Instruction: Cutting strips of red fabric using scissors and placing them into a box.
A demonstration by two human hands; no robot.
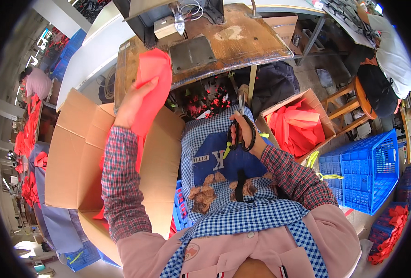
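Note:
My left hand (138,99) is closed round a folded piece of red cloth (155,65), raised near the front left corner of the brown worktable; the cloth's loose end hangs down past my wrist. In my right hand (246,133) is a pair of black-handled scissors (233,137), held above my lap with the blades pointing away from me. A blue checked apron (224,228) covers my lap beneath them. An open cardboard box (82,153) stands under my left forearm, with a bit of red cloth showing inside.
Ahead stands the worn wooden worktable (242,44) with a dark metal plate (191,53). Right of my knees, a cardboard box (328,125) holds red cloth pieces. Beyond it are a blue plastic crate (354,171), a wooden stool (364,99) and a seated person (391,51).

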